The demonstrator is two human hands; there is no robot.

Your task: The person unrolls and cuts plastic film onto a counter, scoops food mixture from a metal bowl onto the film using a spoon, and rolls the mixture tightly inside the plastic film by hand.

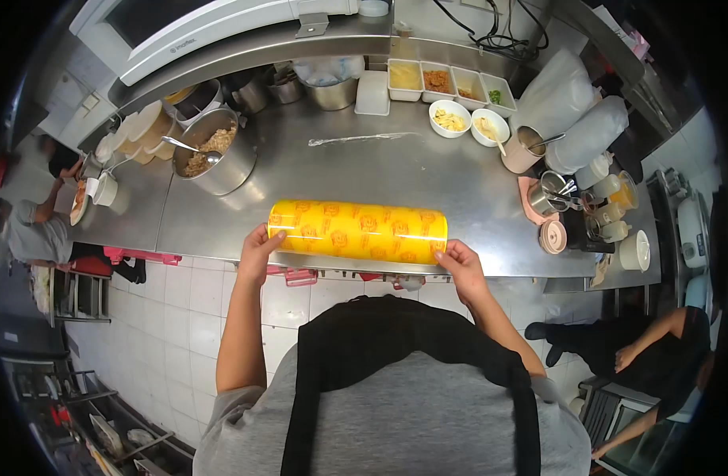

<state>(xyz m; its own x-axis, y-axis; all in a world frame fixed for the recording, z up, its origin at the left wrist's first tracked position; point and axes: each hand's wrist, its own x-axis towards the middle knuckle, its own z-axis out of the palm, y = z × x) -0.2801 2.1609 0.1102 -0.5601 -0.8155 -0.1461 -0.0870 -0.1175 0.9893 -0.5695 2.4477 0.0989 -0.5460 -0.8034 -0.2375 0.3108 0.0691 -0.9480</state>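
Note:
A yellow roll [357,231] with an orange printed pattern lies crosswise at the front edge of the steel counter [332,178]. My left hand [261,247] grips its left end, thumb on the near side. At the right end, my right hand [461,266] holds the roll with thumb and fingers. Behind the roll, a whitish smear [360,139] marks the counter top.
At the left stands a steel pot [237,163] of food with a ladle. White bowls [449,119], food tubs [405,79], a utensil container [548,193] and bottles stand at the back and right. Other people [42,226] are at both sides.

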